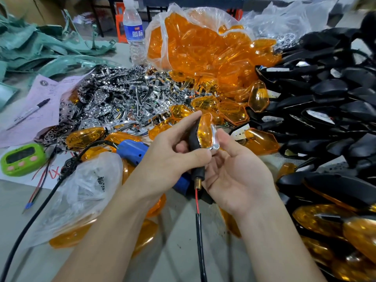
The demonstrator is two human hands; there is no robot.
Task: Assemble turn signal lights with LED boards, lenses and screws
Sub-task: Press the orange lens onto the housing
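Observation:
At the centre of the head view my left hand (173, 147) grips the black housing of a turn signal light (193, 139), thumb and fingers curled round its stem. An orange lens (205, 133) with a chrome reflector edge sits in the housing's front. My right hand (234, 171) is cupped beside and under it, fingertips touching the lens and reflector edge. From the stem's brass end hang a red wire and a black cable (200, 231).
Chrome reflectors (122, 98) are heaped at mid left and loose orange lenses (203, 47) spill from a clear bag behind. Black housings (325, 98) pile on the right. A blue electric screwdriver (134, 151) lies under my left hand, a green timer (20, 158) at far left.

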